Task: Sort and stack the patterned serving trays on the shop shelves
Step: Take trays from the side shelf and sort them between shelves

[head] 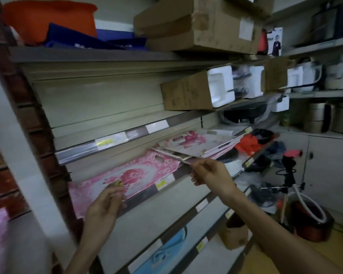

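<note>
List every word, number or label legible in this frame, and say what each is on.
None can be read.
Shelf-edge price tags: yellow and white, print blurred.
Cardboard box label: white, blurred.
Poster showing a person: text too small.
Pink floral tray touched by the left hand: pattern only.

Cardboard boxes point(202, 26) on the top shelf, red mop bucket point(313, 220) below.

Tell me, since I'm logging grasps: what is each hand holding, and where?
Left hand grips the pink floral tray at its near edge; right hand pinches the near corner of the tray stack.
</note>
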### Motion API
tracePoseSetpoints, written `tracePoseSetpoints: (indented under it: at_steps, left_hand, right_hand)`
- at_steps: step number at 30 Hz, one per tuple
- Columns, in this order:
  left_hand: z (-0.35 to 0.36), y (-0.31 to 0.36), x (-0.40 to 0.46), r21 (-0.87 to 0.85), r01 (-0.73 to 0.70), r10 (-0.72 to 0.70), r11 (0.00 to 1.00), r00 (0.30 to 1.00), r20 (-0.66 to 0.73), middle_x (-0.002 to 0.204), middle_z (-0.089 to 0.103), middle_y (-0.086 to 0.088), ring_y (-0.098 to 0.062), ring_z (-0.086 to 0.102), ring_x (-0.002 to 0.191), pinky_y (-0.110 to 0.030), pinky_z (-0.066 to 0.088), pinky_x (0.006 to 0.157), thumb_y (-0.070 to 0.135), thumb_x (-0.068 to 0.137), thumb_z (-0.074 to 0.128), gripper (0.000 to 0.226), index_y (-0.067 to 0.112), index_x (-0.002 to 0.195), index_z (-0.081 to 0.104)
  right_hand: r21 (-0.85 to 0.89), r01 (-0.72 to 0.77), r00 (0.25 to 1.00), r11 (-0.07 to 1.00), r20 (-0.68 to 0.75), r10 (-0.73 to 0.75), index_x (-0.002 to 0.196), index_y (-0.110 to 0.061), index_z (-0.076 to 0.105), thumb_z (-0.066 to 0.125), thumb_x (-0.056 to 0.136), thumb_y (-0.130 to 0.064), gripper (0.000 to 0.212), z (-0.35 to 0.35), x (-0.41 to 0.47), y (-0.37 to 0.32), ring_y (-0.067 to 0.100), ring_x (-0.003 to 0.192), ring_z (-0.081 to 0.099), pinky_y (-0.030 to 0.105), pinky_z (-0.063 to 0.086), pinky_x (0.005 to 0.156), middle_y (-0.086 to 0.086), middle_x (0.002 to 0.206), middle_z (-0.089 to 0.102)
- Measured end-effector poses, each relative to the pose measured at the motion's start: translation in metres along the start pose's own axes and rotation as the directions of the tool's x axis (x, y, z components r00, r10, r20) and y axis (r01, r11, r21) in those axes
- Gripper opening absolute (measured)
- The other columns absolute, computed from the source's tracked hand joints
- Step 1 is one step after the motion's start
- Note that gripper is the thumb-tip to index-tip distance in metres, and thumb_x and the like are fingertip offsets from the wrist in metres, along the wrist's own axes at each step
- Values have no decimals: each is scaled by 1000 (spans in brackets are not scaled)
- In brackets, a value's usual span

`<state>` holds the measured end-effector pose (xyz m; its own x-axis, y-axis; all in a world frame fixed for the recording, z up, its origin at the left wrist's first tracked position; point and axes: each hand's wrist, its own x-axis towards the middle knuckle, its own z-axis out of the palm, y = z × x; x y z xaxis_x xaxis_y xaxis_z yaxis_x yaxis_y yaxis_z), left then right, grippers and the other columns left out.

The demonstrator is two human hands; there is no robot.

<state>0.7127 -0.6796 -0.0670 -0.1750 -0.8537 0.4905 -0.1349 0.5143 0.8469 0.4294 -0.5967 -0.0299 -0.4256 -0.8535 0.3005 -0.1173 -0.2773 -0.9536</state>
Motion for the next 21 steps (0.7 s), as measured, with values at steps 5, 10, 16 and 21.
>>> tracePoseSetpoints:
  at_steps: [5,10,16,21]
  left_hand:
    - [77,13,28,6,-47,47,999,994,104,81,72,-7,-9,67,65,-20,55,63,4,95,55,20,19,96,68]
    - [152,13,67,36,-89,80,995,977,199,85,72,8,-10,68,77,-22,55,70,20,93,61,17,36,97,67]
    - [236,9,114,105,-223,182,969,935,304,104,64,7,2,59,91,-4,44,74,18,91,65,19,17,110,65]
    - [279,-8,149,155,-274,188,949,889,418,114,57,19,8,53,106,-6,45,80,28,90,67,26,27,114,59]
  right_hand:
    - [-28,-11,997,1000,-83,8,86,-6,66,57,96,-10,14,-58,37,5,23,63,64,36,56,64,10,71,69]
    - [-60,-22,992,998,-123,15,92,-1,66,57,96,-12,15,-106,76,21,23,65,64,36,58,66,12,73,68]
    - [-131,-33,990,991,-142,14,96,1,66,55,97,-13,18,-142,118,40,18,66,66,28,58,63,13,77,68]
    - [-138,-37,990,990,-139,18,101,3,65,52,98,-9,18,-162,158,52,24,72,66,25,58,63,23,87,68]
